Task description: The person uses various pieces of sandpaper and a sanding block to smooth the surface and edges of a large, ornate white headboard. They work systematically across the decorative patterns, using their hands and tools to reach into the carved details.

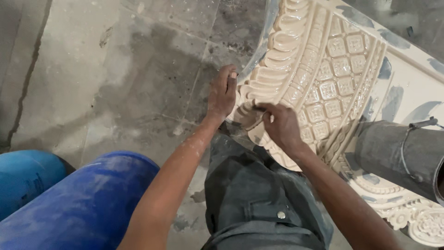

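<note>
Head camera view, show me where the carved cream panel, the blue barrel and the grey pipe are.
carved cream panel [340, 69]: head view, on its grid of small square motifs.
blue barrel [88, 203]: head view, on its rounded dusty side.
grey pipe [393, 155]: head view, on its curved upper wall, lying over the panel.
</note>
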